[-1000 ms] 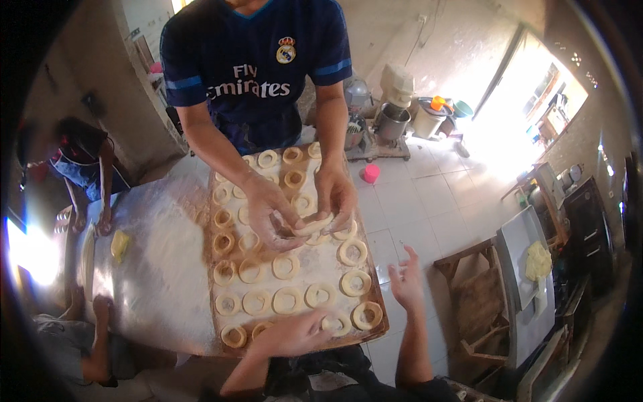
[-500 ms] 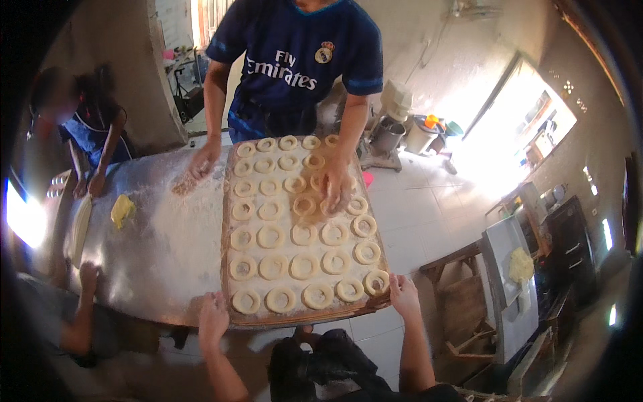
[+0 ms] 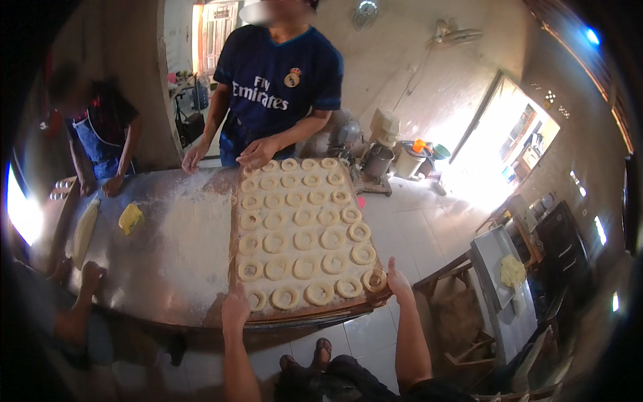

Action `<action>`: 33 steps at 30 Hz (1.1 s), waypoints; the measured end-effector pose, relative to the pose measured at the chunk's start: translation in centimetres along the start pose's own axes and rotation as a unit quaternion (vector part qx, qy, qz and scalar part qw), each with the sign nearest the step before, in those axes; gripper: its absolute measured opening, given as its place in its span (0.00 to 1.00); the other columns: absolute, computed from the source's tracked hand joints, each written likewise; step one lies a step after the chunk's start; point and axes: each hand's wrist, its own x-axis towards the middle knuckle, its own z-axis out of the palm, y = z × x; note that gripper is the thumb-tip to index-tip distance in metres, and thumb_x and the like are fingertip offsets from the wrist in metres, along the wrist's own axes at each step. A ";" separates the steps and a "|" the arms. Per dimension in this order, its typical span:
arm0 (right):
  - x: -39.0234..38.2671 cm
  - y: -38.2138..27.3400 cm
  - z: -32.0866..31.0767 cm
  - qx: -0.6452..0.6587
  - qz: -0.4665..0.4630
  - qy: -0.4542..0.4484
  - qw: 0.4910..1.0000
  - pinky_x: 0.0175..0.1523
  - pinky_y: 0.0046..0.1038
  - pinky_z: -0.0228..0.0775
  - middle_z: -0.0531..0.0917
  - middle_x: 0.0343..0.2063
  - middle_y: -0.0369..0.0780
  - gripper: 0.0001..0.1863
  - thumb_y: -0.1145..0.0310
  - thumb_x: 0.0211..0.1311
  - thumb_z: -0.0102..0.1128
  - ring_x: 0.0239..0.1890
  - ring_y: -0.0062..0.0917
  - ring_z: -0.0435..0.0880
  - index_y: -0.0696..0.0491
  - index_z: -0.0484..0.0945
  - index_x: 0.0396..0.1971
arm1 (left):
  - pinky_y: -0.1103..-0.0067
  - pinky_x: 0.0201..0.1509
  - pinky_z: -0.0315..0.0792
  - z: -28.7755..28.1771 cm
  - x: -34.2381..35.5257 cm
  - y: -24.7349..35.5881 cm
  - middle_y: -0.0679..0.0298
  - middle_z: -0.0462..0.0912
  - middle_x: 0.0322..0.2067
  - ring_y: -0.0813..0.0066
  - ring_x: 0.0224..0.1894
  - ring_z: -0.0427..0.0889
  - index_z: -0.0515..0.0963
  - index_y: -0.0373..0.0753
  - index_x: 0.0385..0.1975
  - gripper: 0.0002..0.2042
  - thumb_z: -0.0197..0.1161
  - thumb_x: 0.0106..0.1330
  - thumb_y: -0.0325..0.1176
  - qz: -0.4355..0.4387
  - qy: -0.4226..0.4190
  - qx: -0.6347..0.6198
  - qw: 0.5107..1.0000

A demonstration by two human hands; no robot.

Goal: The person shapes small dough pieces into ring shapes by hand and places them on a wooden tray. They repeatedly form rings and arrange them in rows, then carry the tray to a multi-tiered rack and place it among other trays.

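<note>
A floured wooden board (image 3: 234,268) carries several rows of pale dough rings (image 3: 305,266) on the steel table (image 3: 161,281). My left hand (image 3: 236,305) grips the board at its near left corner, fingertips partly hidden. At the near right corner, my right hand (image 3: 400,285) has hold of the edge. Facing me, a person in a dark blue shirt (image 3: 274,74) has one hand (image 3: 258,151) just above the board's far edge and the other (image 3: 194,157) near the floured tabletop.
Other people stand at the left (image 3: 104,134) and lower left (image 3: 90,281), beside long dough (image 3: 87,228) and a yellow lump (image 3: 130,218). Behind are a mixer (image 3: 382,134), buckets (image 3: 412,161) and a doorway (image 3: 495,127). At right, a tray (image 3: 499,248) holds dough.
My hands have moved from above the dough rings and the air at right to the board's near corners. The facing person's hands have drawn back from the rings to the far edge.
</note>
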 end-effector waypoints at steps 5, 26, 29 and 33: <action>2.5 1.5 -1.3 0.238 0.041 -0.101 0.965 0.60 0.40 0.68 0.79 0.51 0.51 0.57 0.20 0.56 0.26 0.54 0.41 0.79 0.63 0.72 0.55 | 0.63 0.66 0.59 0.6 1.2 -0.9 0.44 0.65 0.63 0.48 0.66 0.63 0.57 0.36 0.68 0.42 0.27 0.68 0.67 -0.065 -0.037 -0.141 0.987; 15.2 4.4 -8.5 0.209 -0.113 -0.109 0.965 0.44 0.38 0.71 0.82 0.30 0.45 0.54 0.22 0.60 0.17 0.33 0.31 0.80 0.58 0.82 0.41 | 0.71 0.70 0.54 18.9 -4.3 1.8 0.47 0.65 0.64 0.57 0.66 0.65 0.57 0.24 0.65 0.49 0.26 0.66 0.72 0.052 0.241 -0.366 0.898; 18.2 7.6 -9.7 0.289 -0.095 -0.150 0.941 0.48 0.33 0.72 0.79 0.29 0.41 0.46 0.27 0.64 0.26 0.34 0.27 0.78 0.59 0.79 0.38 | 0.72 0.66 0.58 20.7 -10.5 6.8 0.52 0.73 0.56 0.64 0.59 0.69 0.66 0.25 0.58 0.46 0.24 0.68 0.70 0.003 0.245 -0.386 0.889; 22.8 12.5 -17.3 0.346 -0.191 -0.206 0.895 0.65 0.36 0.59 0.78 0.33 0.40 0.36 0.37 0.71 0.36 0.43 0.27 0.76 0.60 0.77 0.38 | 0.75 0.64 0.60 27.6 -18.6 11.4 0.57 0.77 0.50 0.69 0.54 0.72 0.72 0.30 0.53 0.43 0.22 0.70 0.67 0.047 0.207 -0.496 0.842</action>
